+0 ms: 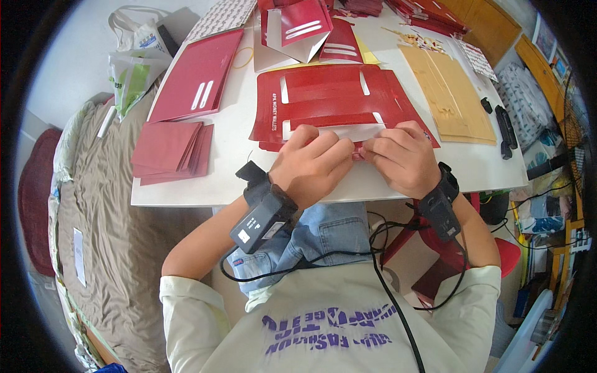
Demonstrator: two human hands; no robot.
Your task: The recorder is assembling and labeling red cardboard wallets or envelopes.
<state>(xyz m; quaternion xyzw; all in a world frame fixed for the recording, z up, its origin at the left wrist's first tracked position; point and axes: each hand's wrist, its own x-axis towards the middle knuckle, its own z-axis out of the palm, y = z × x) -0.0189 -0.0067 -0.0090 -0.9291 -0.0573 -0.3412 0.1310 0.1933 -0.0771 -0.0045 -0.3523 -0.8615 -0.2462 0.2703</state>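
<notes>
A flat red card sheet with white slots (323, 93) lies on top of similar red sheets near the table's front edge. My left hand (314, 163) is closed at the sheet's near edge, knuckles up, its fingertips partly hidden. Close to it on the right, my right hand (403, 155) pinches the same edge with curled fingers. A white strip (354, 131) shows between the two hands, under the lowest slots. A stack of dull red envelopes (166, 149) lies fanned out at the left front corner, beyond my left hand's reach side.
Larger red folders (199, 74) lie behind the envelopes. A folded red card (298, 28) stands at the back. Tan sheets (448, 93) lie on the right, beside black clips (505, 127). Black cables (382, 261) hang across my lap. A bed (118, 217) adjoins the white table (230, 180).
</notes>
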